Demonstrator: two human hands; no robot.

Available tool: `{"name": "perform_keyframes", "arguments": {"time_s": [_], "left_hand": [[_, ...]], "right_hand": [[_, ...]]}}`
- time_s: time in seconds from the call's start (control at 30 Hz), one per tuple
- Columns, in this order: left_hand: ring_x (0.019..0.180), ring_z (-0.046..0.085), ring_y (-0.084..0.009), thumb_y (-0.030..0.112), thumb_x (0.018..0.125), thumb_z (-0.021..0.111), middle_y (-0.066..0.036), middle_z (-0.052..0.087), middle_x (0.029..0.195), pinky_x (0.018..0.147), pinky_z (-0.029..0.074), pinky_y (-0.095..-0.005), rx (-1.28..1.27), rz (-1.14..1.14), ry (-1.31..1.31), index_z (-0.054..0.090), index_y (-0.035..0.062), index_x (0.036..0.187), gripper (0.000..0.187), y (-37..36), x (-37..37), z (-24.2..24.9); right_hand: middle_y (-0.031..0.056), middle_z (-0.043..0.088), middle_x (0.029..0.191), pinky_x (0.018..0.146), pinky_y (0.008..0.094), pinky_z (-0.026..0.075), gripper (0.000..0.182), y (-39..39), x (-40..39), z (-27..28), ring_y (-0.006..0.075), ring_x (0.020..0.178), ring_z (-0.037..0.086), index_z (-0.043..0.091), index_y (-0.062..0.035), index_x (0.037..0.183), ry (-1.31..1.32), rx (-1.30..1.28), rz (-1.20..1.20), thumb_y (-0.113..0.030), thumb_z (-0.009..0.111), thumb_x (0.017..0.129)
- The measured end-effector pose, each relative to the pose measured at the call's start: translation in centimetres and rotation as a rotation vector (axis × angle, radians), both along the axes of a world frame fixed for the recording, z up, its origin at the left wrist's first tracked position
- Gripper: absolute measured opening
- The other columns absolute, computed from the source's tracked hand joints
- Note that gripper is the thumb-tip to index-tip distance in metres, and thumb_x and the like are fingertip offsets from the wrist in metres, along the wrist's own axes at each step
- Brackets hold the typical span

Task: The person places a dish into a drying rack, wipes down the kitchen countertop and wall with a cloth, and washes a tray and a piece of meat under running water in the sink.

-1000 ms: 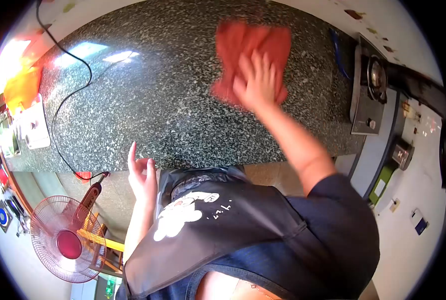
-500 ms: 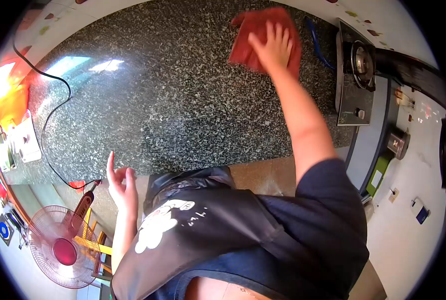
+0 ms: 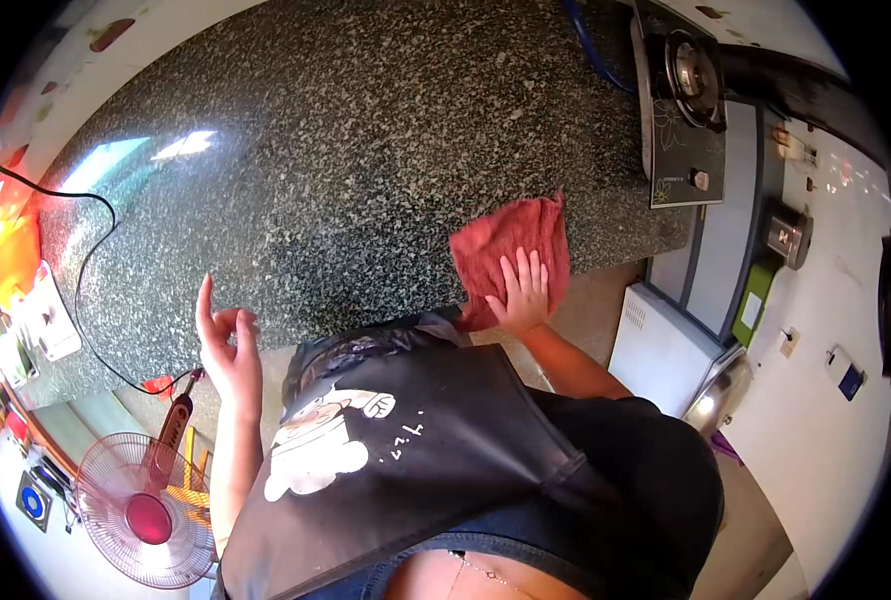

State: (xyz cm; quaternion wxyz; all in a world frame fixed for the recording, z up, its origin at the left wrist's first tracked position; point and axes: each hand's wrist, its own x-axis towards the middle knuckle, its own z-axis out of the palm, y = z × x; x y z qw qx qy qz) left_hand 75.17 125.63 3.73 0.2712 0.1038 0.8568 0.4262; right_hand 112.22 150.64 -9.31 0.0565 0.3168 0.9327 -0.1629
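Observation:
My right hand point(image 3: 523, 293) lies flat with fingers spread on a red cloth point(image 3: 501, 235), close to the front edge of the speckled dark stone countertop point(image 3: 366, 190). Part of the cloth reaches over that edge, beside the black apron point(image 3: 446, 420). To the left, my left hand point(image 3: 230, 340) is raised near the counter's front edge, holding nothing. Its index finger points up while the others are loosely bent and apart.
A gas stove point(image 3: 681, 110) occupies the counter's right end, with a blue hose point(image 3: 596, 50) beside it. A black cord point(image 3: 91, 255) crosses the left side. Below stands a pink fan point(image 3: 149, 515). A white appliance point(image 3: 656, 345) is at the right.
My right hand and the red cloth have come from the far side of the counter to its front edge. The left hand has risen slightly, and the camera view has shifted.

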Motion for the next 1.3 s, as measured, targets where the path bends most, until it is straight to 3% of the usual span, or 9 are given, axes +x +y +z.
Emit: {"name": "perform_keyframes", "arguments": {"time_s": [0.13, 0.43, 0.73, 0.87, 0.93, 1.03, 1.1, 1.2, 1.3], "left_hand": [[0.074, 0.055, -0.0070, -0.002, 0.096, 0.054, -0.003, 0.061, 0.085, 0.070, 0.050, -0.0230, 0.008, 0.054, -0.015, 0.032, 0.0137, 0.153, 0.063, 0.1, -0.2, -0.3], [0.072, 0.053, -0.0067, -0.003, 0.096, 0.053, -0.002, 0.059, 0.083, 0.070, 0.048, -0.0217, -0.057, 0.193, 0.019, 0.031, 0.0131, 0.154, 0.063, 1.8, 0.5, 0.4], [0.073, 0.055, -0.0075, -0.001, 0.097, 0.054, -0.003, 0.060, 0.085, 0.070, 0.048, -0.0228, -0.022, 0.020, 0.034, 0.029, 0.0124, 0.154, 0.063, 5.1, -1.8, 0.6], [0.072, 0.055, -0.0074, 0.001, 0.098, 0.054, -0.003, 0.061, 0.085, 0.071, 0.046, -0.0223, -0.033, -0.010, 0.027, 0.029, 0.0118, 0.154, 0.062, 4.0, -0.7, 0.8], [0.071, 0.054, -0.0072, 0.001, 0.098, 0.054, -0.003, 0.062, 0.085, 0.071, 0.045, -0.0218, -0.035, 0.008, 0.001, 0.029, 0.0123, 0.154, 0.063, 3.2, 0.7, 0.4], [0.071, 0.055, -0.0075, 0.000, 0.097, 0.053, -0.003, 0.062, 0.085, 0.070, 0.046, -0.0222, -0.065, -0.041, -0.054, 0.029, 0.0134, 0.155, 0.064, 2.8, 2.0, -0.1], [0.071, 0.055, -0.0076, -0.001, 0.097, 0.053, -0.003, 0.062, 0.084, 0.070, 0.047, -0.0227, -0.054, -0.097, -0.031, 0.030, 0.0132, 0.154, 0.064, 4.0, 2.5, 0.4], [0.072, 0.054, -0.0078, -0.003, 0.096, 0.054, -0.003, 0.061, 0.085, 0.072, 0.047, -0.0228, -0.068, -0.204, 0.059, 0.032, 0.0141, 0.154, 0.064, 6.0, 2.3, 2.1], [0.073, 0.054, -0.0077, -0.003, 0.097, 0.052, -0.003, 0.060, 0.087, 0.070, 0.049, -0.0238, -0.038, -0.150, 0.078, 0.033, 0.0159, 0.153, 0.062, 6.2, 1.6, 2.8]], "right_hand": [[0.0186, 0.026, 0.158, 0.116, 0.0596, 0.015, 0.089, 8.1, -6.2, -0.5, 0.0425, 0.146, 0.020, 0.051, -0.0071, 0.139, -0.112, 0.081, -0.017, -0.052, 0.075, 0.067], [0.0183, 0.023, 0.160, 0.118, 0.0499, 0.021, 0.094, 36.2, -32.3, -5.1, 0.0392, 0.146, 0.021, 0.031, -0.0167, 0.153, 0.257, 0.313, -0.170, -0.069, 0.061, 0.081], [0.0085, 0.022, 0.162, 0.117, 0.0464, 0.025, 0.069, 29.2, -10.1, -1.1, 0.0306, 0.148, 0.023, 0.030, -0.0250, 0.155, -0.029, 0.269, 0.053, -0.041, 0.060, 0.095], [0.0123, 0.029, 0.158, 0.115, 0.0486, 0.027, 0.066, 21.8, 1.0, -3.4, 0.0369, 0.145, 0.027, 0.034, -0.0212, 0.152, -0.065, 0.397, -0.493, -0.045, 0.056, 0.095], [0.0219, 0.025, 0.159, 0.114, 0.0558, 0.025, 0.062, 16.8, -1.4, -5.3, 0.0449, 0.145, 0.022, 0.035, -0.0060, 0.150, -0.227, 0.433, -0.898, -0.034, 0.048, 0.097], [0.0206, 0.009, 0.164, 0.117, 0.0635, 0.006, 0.066, 5.6, -7.9, -3.9, 0.0474, 0.149, 0.003, 0.030, -0.0049, 0.153, -0.205, 0.228, -0.626, -0.040, 0.044, 0.098], [0.0199, 0.019, 0.162, 0.116, 0.0637, 0.011, 0.067, -0.1, -7.9, -2.4, 0.0468, 0.148, 0.013, 0.034, -0.0153, 0.153, -0.094, 0.103, -0.293, -0.051, 0.044, 0.097], [0.0111, 0.026, 0.161, 0.117, 0.0599, 0.015, 0.067, 2.7, -1.6, -2.4, 0.0388, 0.149, 0.020, 0.038, -0.0246, 0.151, -0.009, 0.049, 0.024, -0.056, 0.047, 0.093], [0.0113, 0.028, 0.160, 0.120, 0.0554, 0.015, 0.068, 9.5, 5.6, -1.9, 0.0366, 0.148, 0.021, 0.033, -0.0212, 0.153, -0.204, 0.102, -0.194, -0.055, 0.044, 0.094]]}}
